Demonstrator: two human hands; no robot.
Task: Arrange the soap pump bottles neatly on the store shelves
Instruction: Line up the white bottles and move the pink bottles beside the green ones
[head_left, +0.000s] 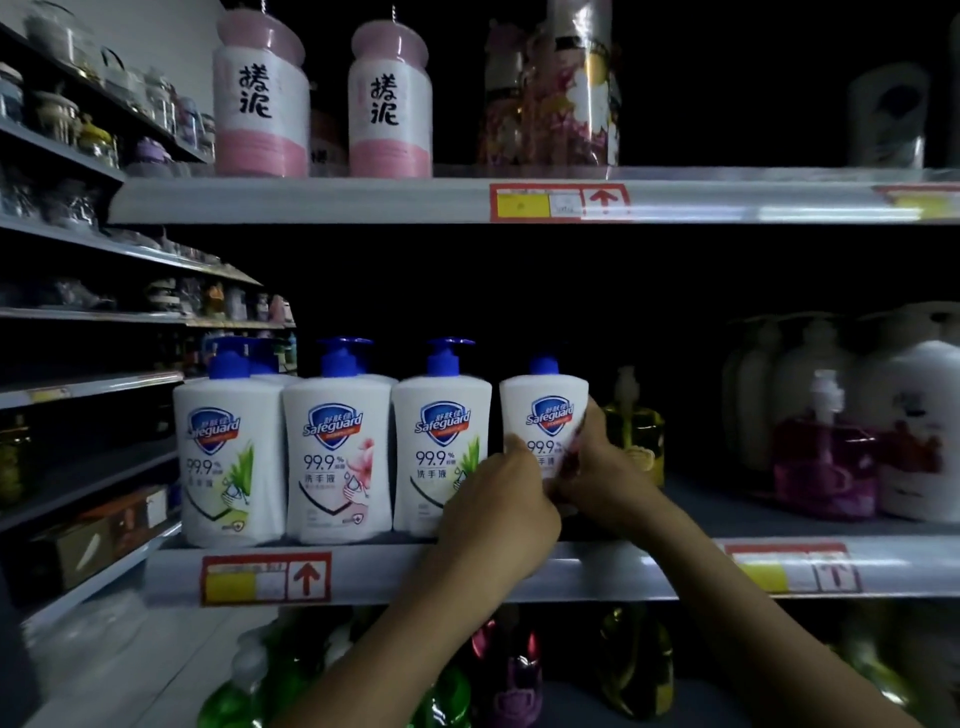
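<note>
- The fourth Safeguard bottle (543, 410) is upright over the middle shelf (467, 571), a narrow gap to the right of its row. The hands hide its base, so I cannot tell whether it rests on the shelf.
- The left hand (498, 504) grips its lower left side, fingers curled onto the label.
- The right hand (602, 467) wraps its right edge.
- The row of three Safeguard bottles (337, 457), white with blue pumps, stands at the shelf's near edge.
- A yellow pump bottle (634, 431) stands just right of the right hand, farther back.
- A purple pump bottle (821, 457) stands farther right.
- A red-framed price tag (266, 579) sits on the shelf lip under the row.
</note>
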